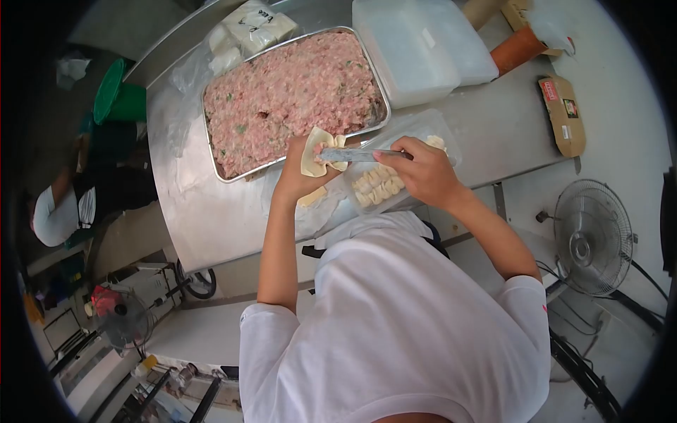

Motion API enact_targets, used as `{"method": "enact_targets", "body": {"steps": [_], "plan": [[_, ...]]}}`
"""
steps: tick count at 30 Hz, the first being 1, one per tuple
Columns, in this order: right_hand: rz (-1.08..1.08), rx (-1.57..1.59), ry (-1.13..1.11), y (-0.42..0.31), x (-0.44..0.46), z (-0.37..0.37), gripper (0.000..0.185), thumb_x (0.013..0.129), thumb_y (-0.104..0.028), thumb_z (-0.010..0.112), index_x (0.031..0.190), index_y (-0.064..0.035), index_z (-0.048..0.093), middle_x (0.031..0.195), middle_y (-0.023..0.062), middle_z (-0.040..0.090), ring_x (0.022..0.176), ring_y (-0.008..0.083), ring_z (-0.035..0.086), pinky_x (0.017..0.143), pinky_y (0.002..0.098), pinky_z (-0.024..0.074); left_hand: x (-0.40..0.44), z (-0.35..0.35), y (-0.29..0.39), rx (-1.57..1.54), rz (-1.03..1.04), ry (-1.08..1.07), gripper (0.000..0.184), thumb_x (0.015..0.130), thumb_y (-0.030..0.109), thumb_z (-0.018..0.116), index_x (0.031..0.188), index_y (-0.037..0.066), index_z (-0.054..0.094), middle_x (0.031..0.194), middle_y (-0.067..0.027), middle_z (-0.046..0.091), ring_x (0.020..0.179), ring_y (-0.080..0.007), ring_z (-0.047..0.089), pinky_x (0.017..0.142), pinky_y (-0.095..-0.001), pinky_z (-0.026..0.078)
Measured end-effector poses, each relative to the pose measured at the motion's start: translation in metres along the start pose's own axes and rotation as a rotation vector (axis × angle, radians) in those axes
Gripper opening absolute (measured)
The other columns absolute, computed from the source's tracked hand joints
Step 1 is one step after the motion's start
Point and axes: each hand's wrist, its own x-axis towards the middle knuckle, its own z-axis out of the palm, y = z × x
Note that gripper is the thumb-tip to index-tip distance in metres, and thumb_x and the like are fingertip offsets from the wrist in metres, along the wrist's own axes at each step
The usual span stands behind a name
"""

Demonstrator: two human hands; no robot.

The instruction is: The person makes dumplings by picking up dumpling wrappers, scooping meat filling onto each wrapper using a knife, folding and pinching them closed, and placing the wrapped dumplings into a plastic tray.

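Observation:
In my left hand (295, 176) lies a pale dough wrapper (309, 156), its edges curling up around a small dab of pink filling. My right hand (428, 171) grips a flat metal spatula (352, 155), whose tip touches the filling in the wrapper. Just beyond my left hand, a metal tray (210, 146) holds a thick layer of minced meat (289, 92) with green flecks. Rows of folded dumplings (381, 189) sit in a clear plastic container (446, 127) below my right hand. Close to my left wrist, a stack of wrappers (312, 197) rests partly on plastic film.
Stacked translucent plastic boxes (405, 56) stand behind the tray on the steel table (187, 211). A wrapped white package (259, 27) is at the back. A cardboard piece (562, 116) lies right, above a standing fan (592, 236). Another person (63, 211) is at left near a green bin (127, 99).

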Motion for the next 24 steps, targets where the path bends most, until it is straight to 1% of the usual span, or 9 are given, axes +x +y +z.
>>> {"method": "enact_targets", "body": {"steps": [4, 11, 13, 16, 17, 19, 20, 22, 24], "plan": [[-0.056, -0.183, -0.022, 0.003, 0.005, -0.003, 0.03, 0.08, -0.01, 0.063, 0.108, -0.0171, 0.073, 0.091, 0.0039, 0.061, 0.077, 0.0234, 0.061, 0.065, 0.0345, 0.05, 0.007, 0.005, 0.02, 0.196, -0.106, -0.01, 0.025, 0.072, 0.011, 0.078, 0.089, 0.002, 0.062, 0.081, -0.0128, 0.066, 0.074, -0.0236, 0.064, 0.068, -0.0351, 0.049], [0.095, -0.023, -0.286, 0.009, 0.032, -0.072, 0.025, 0.083, -0.005, 0.064, 0.107, -0.0078, 0.072, 0.086, 0.009, 0.061, 0.078, 0.0265, 0.061, 0.067, 0.0353, 0.048, -0.001, 0.023, 0.0, 0.293, -0.051, -0.051, 0.023, 0.083, 0.008, 0.068, 0.102, 0.0, 0.057, 0.094, -0.0178, 0.068, 0.092, -0.0289, 0.065, 0.079, -0.0372, 0.048], [0.23, 0.087, -0.23, 0.018, 0.036, -0.081, 0.024, 0.086, -0.002, 0.061, 0.108, -0.0039, 0.071, 0.087, 0.0115, 0.063, 0.078, 0.0262, 0.061, 0.07, 0.0323, 0.0476, -0.002, 0.025, -0.013, -0.582, -0.258, -0.021, 0.017, 0.095, 0.019, 0.057, 0.103, 0.004, 0.059, 0.114, -0.0132, 0.067, 0.11, -0.0287, 0.062, 0.086, -0.0407, 0.049], [0.4, 0.218, -0.071, 0.045, 0.03, -0.041, 0.023, 0.087, -0.006, 0.061, 0.108, -0.0083, 0.072, 0.089, 0.0136, 0.065, 0.085, 0.0302, 0.062, 0.077, 0.0385, 0.0485, -0.005, 0.036, -0.006, -1.04, -0.318, 0.166, 0.023, 0.102, 0.028, 0.047, 0.104, 0.008, 0.059, 0.132, -0.0079, 0.06, 0.121, -0.0287, 0.055, 0.092, -0.0437, 0.047], [0.403, 0.219, -0.069, 0.062, 0.02, -0.013, 0.023, 0.087, -0.006, 0.061, 0.108, -0.0083, 0.072, 0.089, 0.0136, 0.065, 0.085, 0.0302, 0.062, 0.077, 0.0385, 0.0485, -0.004, 0.039, -0.003, -1.039, -0.32, 0.163, 0.023, 0.102, 0.028, 0.047, 0.104, 0.008, 0.059, 0.132, -0.0079, 0.06, 0.121, -0.0287, 0.055, 0.092, -0.0437, 0.047], [0.462, 0.194, 0.027, 0.094, -0.004, 0.046, 0.025, 0.087, -0.006, 0.061, 0.109, -0.0073, 0.071, 0.09, 0.0147, 0.064, 0.085, 0.0308, 0.061, 0.078, 0.0391, 0.0484, -0.001, 0.043, 0.001, -1.476, -0.307, 0.372, 0.028, 0.102, 0.036, 0.047, 0.098, 0.01, 0.058, 0.126, -0.005, 0.06, 0.116, -0.0257, 0.055, 0.09, -0.0423, 0.046], [0.462, 0.197, 0.027, 0.097, -0.013, 0.062, 0.025, 0.087, -0.006, 0.061, 0.109, -0.0073, 0.071, 0.09, 0.0147, 0.064, 0.085, 0.0308, 0.061, 0.078, 0.0391, 0.0484, 0.0, 0.044, -0.003, -1.474, -0.308, 0.373, 0.028, 0.102, 0.036, 0.047, 0.098, 0.01, 0.058, 0.126, -0.005, 0.06, 0.116, -0.0257, 0.055, 0.09, -0.0423, 0.046], [0.511, 0.205, 0.058, 0.089, -0.022, 0.078, 0.028, 0.087, -0.002, 0.062, 0.114, -0.0043, 0.069, 0.087, 0.0114, 0.062, 0.072, 0.0211, 0.057, 0.071, 0.0303, 0.0472, 0.002, 0.043, -0.008, -1.876, -0.092, 0.251, 0.039, 0.102, 0.046, 0.043, 0.085, 0.012, 0.054, 0.104, -0.0014, 0.061, 0.104, -0.0221, 0.055, 0.084, -0.0391, 0.046], [0.554, 0.208, 0.045, 0.084, -0.024, 0.075, 0.027, 0.087, -0.004, 0.061, 0.114, -0.0049, 0.069, 0.087, 0.0128, 0.063, 0.075, 0.0257, 0.059, 0.073, 0.034, 0.0481, 0.003, 0.041, -0.003, -1.856, -0.08, 0.246, 0.044, 0.102, 0.049, 0.041, 0.079, 0.012, 0.051, 0.093, -0.0011, 0.058, 0.097, -0.0211, 0.055, 0.08, -0.0373, 0.045]]}}
